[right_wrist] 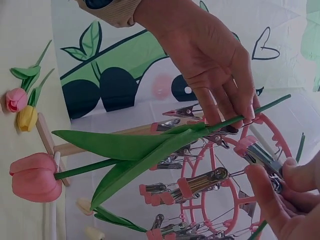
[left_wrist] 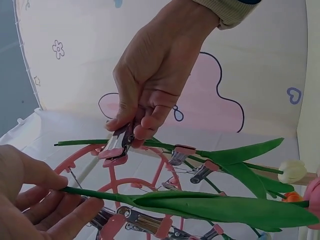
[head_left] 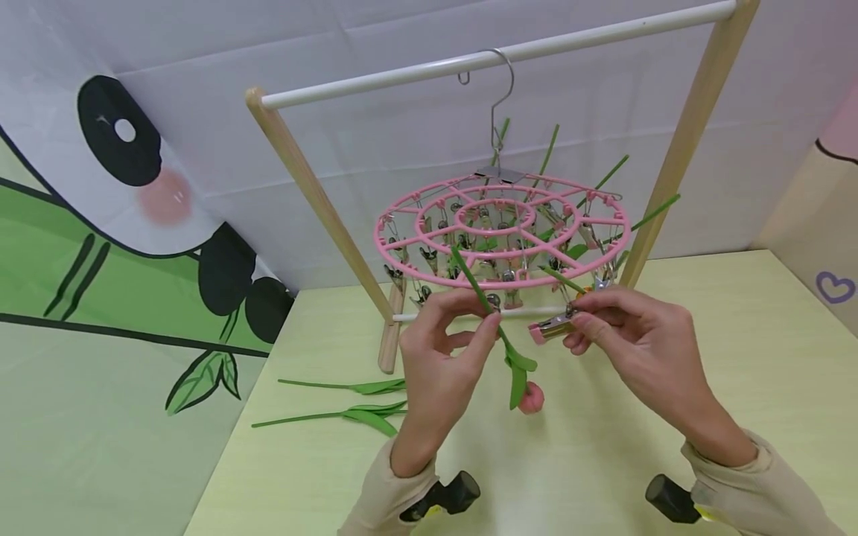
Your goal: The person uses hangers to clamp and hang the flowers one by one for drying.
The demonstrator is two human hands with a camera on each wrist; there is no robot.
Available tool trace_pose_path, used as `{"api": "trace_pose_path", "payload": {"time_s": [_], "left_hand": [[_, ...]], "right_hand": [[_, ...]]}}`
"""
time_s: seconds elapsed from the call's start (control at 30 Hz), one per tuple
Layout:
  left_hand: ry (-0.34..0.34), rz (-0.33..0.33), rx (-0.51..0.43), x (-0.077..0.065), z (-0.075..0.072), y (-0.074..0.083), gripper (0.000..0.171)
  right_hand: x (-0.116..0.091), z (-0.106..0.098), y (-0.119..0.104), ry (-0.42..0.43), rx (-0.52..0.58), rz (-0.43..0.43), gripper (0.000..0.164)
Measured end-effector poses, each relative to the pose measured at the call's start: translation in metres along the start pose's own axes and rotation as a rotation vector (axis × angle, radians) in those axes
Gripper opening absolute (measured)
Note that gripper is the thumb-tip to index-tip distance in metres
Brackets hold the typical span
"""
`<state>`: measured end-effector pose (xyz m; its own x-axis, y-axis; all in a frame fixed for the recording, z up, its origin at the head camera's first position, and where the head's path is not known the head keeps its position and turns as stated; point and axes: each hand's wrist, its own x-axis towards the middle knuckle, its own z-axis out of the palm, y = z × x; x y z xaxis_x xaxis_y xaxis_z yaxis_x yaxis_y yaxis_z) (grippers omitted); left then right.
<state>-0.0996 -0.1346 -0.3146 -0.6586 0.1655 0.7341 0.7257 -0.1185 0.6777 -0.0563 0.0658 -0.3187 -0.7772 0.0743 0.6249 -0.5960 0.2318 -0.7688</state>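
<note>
My left hand [head_left: 442, 365] pinches the green stem of an artificial tulip with a pink bloom [head_left: 532, 398]; the bloom hangs downward and the stem end points up. In the right wrist view the leaves [right_wrist: 145, 147] of this tulip spread below the pinching fingers. With thumb and fingers, my right hand [head_left: 646, 346] grips a metal clip [head_left: 553, 326] with pink tips, close to the front right of a round pink clip hanger [head_left: 550, 281]. The tulip's stem and the clip are apart. Whether the clip's tips are parted is hard to tell.
The hanger hangs by its hook from the white bar [head_left: 402, 73] of a wooden stand [head_left: 322, 201]. Several tulips, one with a white bloom [left_wrist: 292, 171], are held in its clips. On the table's left lie a pink tulip [right_wrist: 16, 100] and a yellow tulip [right_wrist: 27, 119].
</note>
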Motion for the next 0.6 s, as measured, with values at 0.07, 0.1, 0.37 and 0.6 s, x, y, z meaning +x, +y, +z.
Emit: {"api": "trace_pose_path", "payload": {"time_s": [0.07,0.1,0.37,0.6], "left_hand": [[-0.001,0.0,0.003,0.0,0.0,0.001,0.024],[0.0,0.0,0.005,0.0,0.0,0.001,0.024],[-0.003,-0.019,-0.055,0.002,0.005,0.003,0.023],[0.013,0.014,-0.023,0.003,0.016,0.007,0.022]], "right_hand": [[0.0,0.001,0.001,0.011,0.012,-0.016,0.022],[0.001,0.001,0.001,0.015,0.01,-0.023,0.022],[0.002,0.002,0.004,0.016,0.031,-0.013,0.022],[0.001,0.004,0.006,-0.003,0.045,-0.033,0.022]]}}
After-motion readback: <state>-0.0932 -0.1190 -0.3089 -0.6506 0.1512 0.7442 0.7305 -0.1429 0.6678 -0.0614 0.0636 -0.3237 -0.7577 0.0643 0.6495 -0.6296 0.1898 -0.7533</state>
